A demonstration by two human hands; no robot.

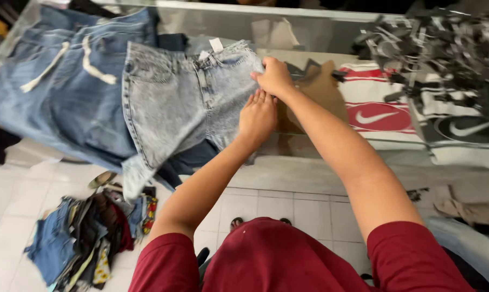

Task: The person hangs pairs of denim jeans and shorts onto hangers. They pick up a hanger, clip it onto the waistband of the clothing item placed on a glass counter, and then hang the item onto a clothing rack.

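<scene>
A darker blue pair of jeans (66,81) with white drawstrings lies at the left of the glass tabletop (309,32). Beside it, overlapping, lies the pale grey denim shorts (174,103). The left hand (258,116) presses flat on them, fingers together; the right hand (275,77) pinches their waistband corner. Hangers (450,48) pile at far right.

Right hand (275,77) fingertips hidden in shorts (185,103) waistband; hanger heap (450,48) far right of it blurred, cut off at edge.
</scene>
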